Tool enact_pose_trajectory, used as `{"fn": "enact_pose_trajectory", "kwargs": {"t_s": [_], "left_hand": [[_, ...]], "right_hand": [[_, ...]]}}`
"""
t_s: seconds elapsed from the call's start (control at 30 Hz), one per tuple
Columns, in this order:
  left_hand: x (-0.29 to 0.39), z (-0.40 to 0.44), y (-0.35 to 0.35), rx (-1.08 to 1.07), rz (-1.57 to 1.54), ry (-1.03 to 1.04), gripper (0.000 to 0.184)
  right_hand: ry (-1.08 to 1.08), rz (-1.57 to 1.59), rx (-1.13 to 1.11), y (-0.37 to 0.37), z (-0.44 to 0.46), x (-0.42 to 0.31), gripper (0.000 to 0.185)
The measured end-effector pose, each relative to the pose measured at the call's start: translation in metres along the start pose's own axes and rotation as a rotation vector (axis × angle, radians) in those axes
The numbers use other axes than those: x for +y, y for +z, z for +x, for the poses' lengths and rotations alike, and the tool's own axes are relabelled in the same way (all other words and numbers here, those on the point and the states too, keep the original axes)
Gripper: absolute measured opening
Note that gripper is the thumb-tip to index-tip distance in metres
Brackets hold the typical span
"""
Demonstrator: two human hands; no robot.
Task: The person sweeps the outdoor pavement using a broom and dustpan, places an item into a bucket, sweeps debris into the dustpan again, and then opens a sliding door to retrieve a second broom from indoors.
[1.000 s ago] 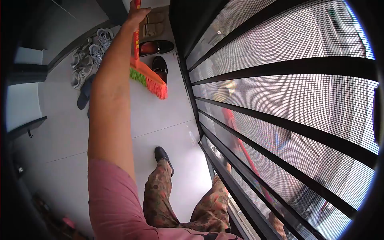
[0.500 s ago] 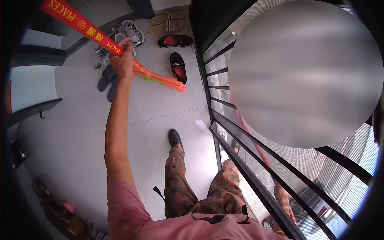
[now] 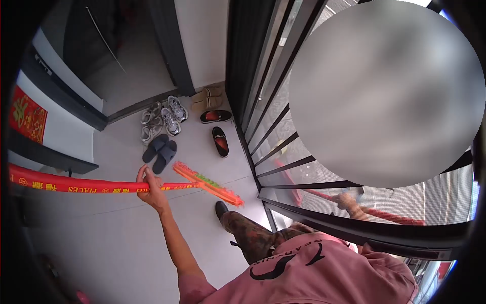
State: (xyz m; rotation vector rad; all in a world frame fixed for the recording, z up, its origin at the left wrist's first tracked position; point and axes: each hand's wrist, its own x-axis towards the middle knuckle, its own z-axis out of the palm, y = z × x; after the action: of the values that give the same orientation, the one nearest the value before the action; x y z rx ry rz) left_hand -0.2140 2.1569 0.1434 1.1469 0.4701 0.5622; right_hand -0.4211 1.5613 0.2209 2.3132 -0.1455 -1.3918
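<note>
My left hand (image 3: pixel 150 190) is closed around the red handle of a broom (image 3: pixel 91 186). Yellow characters and the word "PIACES" run along that handle. Its orange head, with red and green bristles (image 3: pixel 215 185), is low over the floor by my dark shoe (image 3: pixel 220 209). On the right, seen through a mesh screen (image 3: pixel 400 200), my right hand (image 3: pixel 348 202) grips a thinner red pole (image 3: pixel 387 215). What that pole belongs to I cannot make out. The door frame hides part of my right arm.
Grey slippers (image 3: pixel 160 152), pale sneakers (image 3: pixel 169 119), black loafers (image 3: pixel 219 142) and tan slippers (image 3: pixel 207 99) stand beyond the broom. A dark barred door (image 3: pixel 283 175) borders the right side. A dark door (image 3: pixel 116 55) is at the back, with a red decoration (image 3: pixel 28 114) at left.
The view has tilted and turned. The broom now lies nearly level across it, its head turned to show its full width near my shoe. My left hand keeps hold of the handle.
</note>
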Motion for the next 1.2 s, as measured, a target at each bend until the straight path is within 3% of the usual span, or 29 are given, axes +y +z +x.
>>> {"fn": "enact_pose_trajectory", "kwargs": {"t_s": [0.07, 0.23, 0.43, 0.67, 0.8, 1.03, 1.13, 1.17, 1.2], "left_hand": [[0.022, -0.023, -0.012, -0.050, -0.032, 0.020, 0.018], [0.076, -0.039, 0.000, 0.052, 0.051, 0.016, 0.019], [0.164, -0.125, -0.031, 0.100, 0.113, 0.094, 0.017], [0.157, -0.195, 0.002, 0.209, 0.196, 0.154, 0.019], [0.170, -0.209, 0.009, 0.241, 0.221, 0.189, 0.020], [0.151, -0.212, 0.002, 0.437, 0.400, 0.266, 0.027], [0.154, -0.195, 0.001, 0.531, 0.462, 0.307, 0.029], [0.149, -0.187, 0.001, 0.551, 0.472, 0.323, 0.029], [0.140, -0.183, -0.005, 0.574, 0.479, 0.335, 0.030]], "right_hand": [[0.027, 0.088, -0.043, -0.007, -0.022, -0.005, 0.060], [0.022, 0.187, -0.109, -0.037, -0.045, 0.014, 0.058], [-0.024, 0.248, -0.067, -0.042, -0.051, 0.035, 0.056], [-0.051, 0.287, -0.077, -0.055, -0.007, 0.068, 0.054], [-0.181, 0.165, -0.176, -0.046, 0.006, 0.093, 0.054], [-0.105, 0.205, -0.089, -0.037, -0.001, 0.137, 0.051], [-0.035, 0.367, -0.040, -0.027, -0.006, 0.160, 0.053], [0.036, 0.459, 0.075, -0.021, -0.017, 0.163, 0.043], [0.080, 0.498, 0.092, -0.014, -0.021, 0.166, 0.044]]}}
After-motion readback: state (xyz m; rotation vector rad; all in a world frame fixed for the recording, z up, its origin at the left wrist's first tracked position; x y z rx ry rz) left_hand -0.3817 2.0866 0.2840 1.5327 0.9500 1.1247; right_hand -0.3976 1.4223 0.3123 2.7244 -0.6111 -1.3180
